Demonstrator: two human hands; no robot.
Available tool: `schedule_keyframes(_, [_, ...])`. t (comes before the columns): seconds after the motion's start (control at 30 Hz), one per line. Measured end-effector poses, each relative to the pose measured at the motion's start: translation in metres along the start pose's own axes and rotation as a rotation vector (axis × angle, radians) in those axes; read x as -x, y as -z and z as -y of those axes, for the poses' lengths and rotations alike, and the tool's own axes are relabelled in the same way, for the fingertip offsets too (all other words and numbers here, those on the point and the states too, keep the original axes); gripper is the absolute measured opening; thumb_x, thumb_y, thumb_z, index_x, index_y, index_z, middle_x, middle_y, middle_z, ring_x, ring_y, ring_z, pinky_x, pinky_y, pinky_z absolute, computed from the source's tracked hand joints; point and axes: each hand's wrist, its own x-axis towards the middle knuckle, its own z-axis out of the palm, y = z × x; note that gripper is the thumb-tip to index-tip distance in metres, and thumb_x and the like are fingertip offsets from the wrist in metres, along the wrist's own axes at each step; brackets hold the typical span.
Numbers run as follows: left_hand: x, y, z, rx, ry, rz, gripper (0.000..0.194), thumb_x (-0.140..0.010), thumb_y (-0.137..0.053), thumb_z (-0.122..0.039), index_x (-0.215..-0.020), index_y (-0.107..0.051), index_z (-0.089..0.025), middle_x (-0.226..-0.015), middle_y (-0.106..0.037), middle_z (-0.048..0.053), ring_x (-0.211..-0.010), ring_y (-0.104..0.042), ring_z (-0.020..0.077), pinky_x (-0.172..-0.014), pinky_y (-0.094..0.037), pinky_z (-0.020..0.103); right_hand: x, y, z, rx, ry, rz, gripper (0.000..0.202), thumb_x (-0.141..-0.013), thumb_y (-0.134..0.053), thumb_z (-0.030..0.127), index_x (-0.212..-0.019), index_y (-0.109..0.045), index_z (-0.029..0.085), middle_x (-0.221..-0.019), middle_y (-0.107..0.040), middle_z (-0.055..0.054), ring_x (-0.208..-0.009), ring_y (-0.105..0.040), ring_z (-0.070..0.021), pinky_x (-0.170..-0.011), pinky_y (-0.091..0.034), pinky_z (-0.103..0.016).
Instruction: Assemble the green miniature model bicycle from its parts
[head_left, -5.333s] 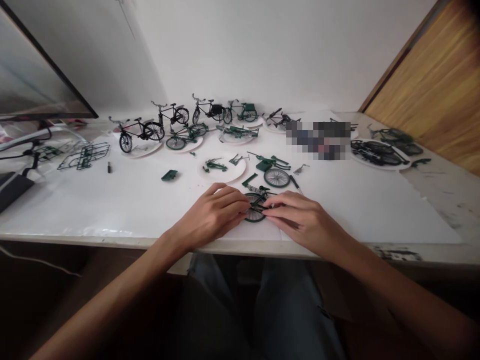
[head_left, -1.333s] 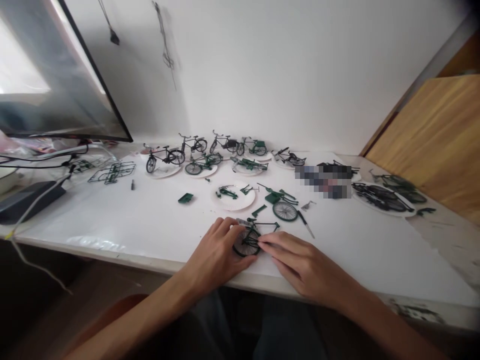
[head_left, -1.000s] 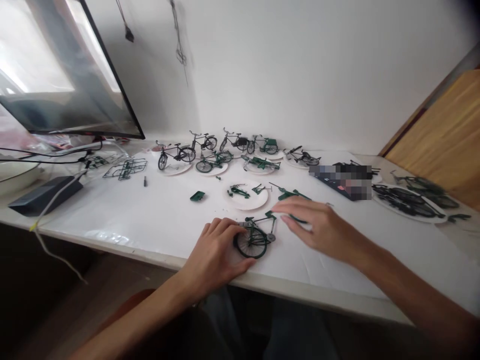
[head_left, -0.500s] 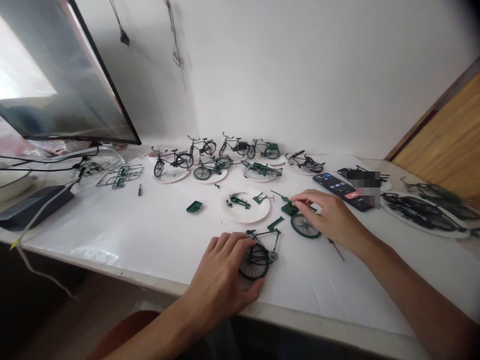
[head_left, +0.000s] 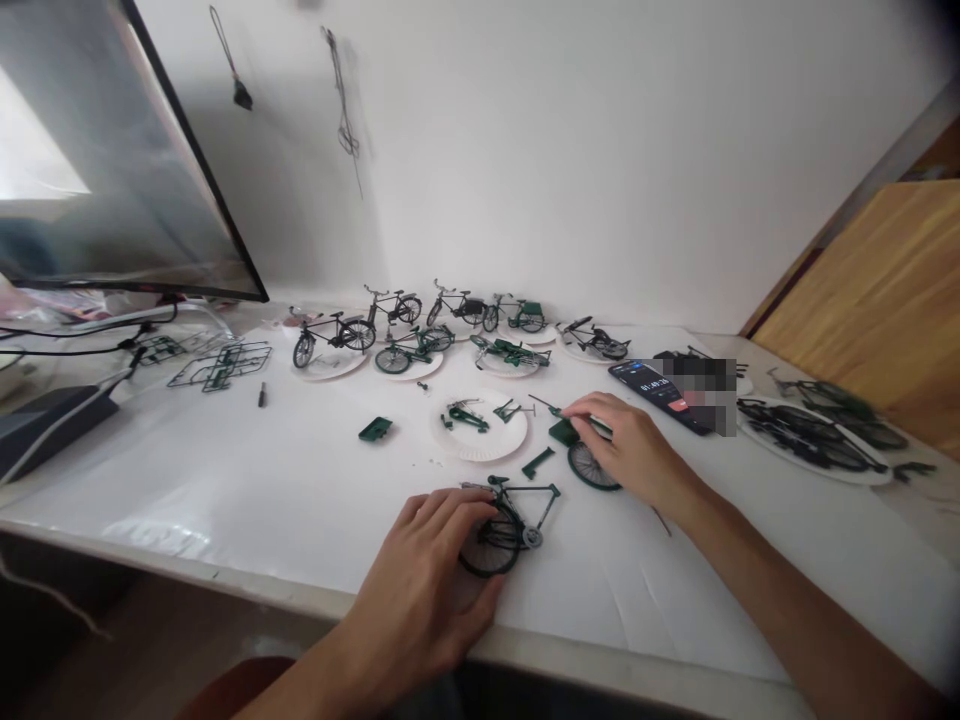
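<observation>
My left hand [head_left: 442, 560] curves around the rear wheel of a part-built green model bicycle [head_left: 529, 538], fingers on top and thumb at the near side. The bike has a frame, a saddle and one wheel in view. My right hand [head_left: 626, 440] is pinched over a slim green piece with a thin rod [head_left: 544, 404]; whether the fingertips grip it is hidden. Under that hand lie a green box [head_left: 562, 432] and a loose spoked wheel [head_left: 589, 468]. Between the hands rests a green L-shaped part [head_left: 538, 462]. Small green parts lie on a paper plate [head_left: 487, 452].
Model bicycles, among them a black one [head_left: 334, 338], stand or lie on plates along the wall. A green tray [head_left: 375, 430] and parts frames [head_left: 221, 367] lie left. A phone [head_left: 652, 393] showing a timer and a plate of black parts [head_left: 810, 435] lie right. A monitor [head_left: 127, 160] overhangs the left.
The view has turned slightly, so everything sits a little further left and lower. Both hands stay at the same places beside the parts.
</observation>
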Motion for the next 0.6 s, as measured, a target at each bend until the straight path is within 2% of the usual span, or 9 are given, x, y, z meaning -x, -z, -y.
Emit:
schedule_keyframes(0.17, [0.001, 0.002, 0.001, 0.016, 0.0, 0.007, 0.046, -0.088, -0.063, -0.021, -0.13, -0.048, -0.028, -0.134, -0.06, 0.006, -0.123, -0.056, 0.0253, -0.104, -0.047, 0.046, 0.001, 0.005, -0.03, 0.035, -0.064, -0.131, 0.018, -0.095, -0.052, 0.026, -0.095, -0.068, 0.019, -0.098, -0.073, -0.009, -0.091, -0.069, -0.0248, -0.083, -0.054, -0.041])
schedule_keyframes(0.27, [0.001, 0.003, 0.0, 0.022, -0.014, 0.005, 0.044, -0.087, -0.064, -0.021, -0.128, -0.049, -0.027, -0.132, -0.061, 0.007, -0.123, -0.056, 0.0257, -0.104, -0.047, 0.046, 0.003, 0.007, -0.032, 0.053, -0.064, -0.189, 0.017, -0.094, -0.052, 0.025, -0.095, -0.068, 0.019, -0.094, -0.073, -0.009, -0.087, -0.07, -0.0249, -0.081, -0.055, -0.041])
schedule_keyframes(0.37, [0.003, 0.001, 0.001, 0.021, -0.02, -0.016, 0.041, -0.087, -0.064, -0.021, -0.126, -0.051, -0.025, -0.13, -0.062, 0.007, -0.123, -0.056, 0.0258, -0.105, -0.047, 0.044, -0.001, 0.009, -0.016, 0.062, 0.013, -0.182, 0.018, -0.096, -0.05, 0.025, -0.102, -0.066, 0.019, -0.098, -0.072, -0.009, -0.091, -0.069, -0.0243, -0.083, -0.055, -0.041])
schedule_keyframes(0.43, [0.003, -0.001, 0.001, 0.013, -0.01, -0.032, 0.037, -0.087, -0.065, -0.023, -0.122, -0.052, -0.025, -0.127, -0.063, 0.007, -0.12, -0.058, 0.0261, -0.104, -0.048, 0.044, -0.01, 0.008, 0.003, 0.066, 0.103, -0.13, 0.02, -0.098, -0.05, 0.024, -0.109, -0.065, 0.019, -0.106, -0.07, -0.01, -0.099, -0.067, -0.0241, -0.089, -0.054, -0.042])
schedule_keyframes(0.5, [0.003, -0.003, 0.003, 0.014, 0.005, -0.039, 0.033, -0.088, -0.066, -0.026, -0.119, -0.053, -0.024, -0.123, -0.064, 0.008, -0.116, -0.059, 0.0262, -0.102, -0.05, 0.044, -0.026, 0.002, 0.025, 0.071, 0.198, -0.04, 0.02, -0.098, -0.051, 0.023, -0.113, -0.065, 0.02, -0.113, -0.069, -0.01, -0.108, -0.065, -0.024, -0.096, -0.052, -0.042])
schedule_keyframes(0.6, [0.002, -0.006, 0.004, 0.028, 0.027, -0.044, 0.032, -0.088, -0.067, -0.028, -0.117, -0.053, -0.024, -0.12, -0.064, 0.008, -0.112, -0.061, 0.0262, -0.098, -0.052, 0.043, -0.052, -0.019, 0.055, 0.087, 0.308, 0.13, 0.017, -0.096, -0.059, 0.024, -0.111, -0.068, 0.021, -0.113, -0.071, -0.007, -0.106, -0.066, -0.0226, -0.094, -0.054, -0.037])
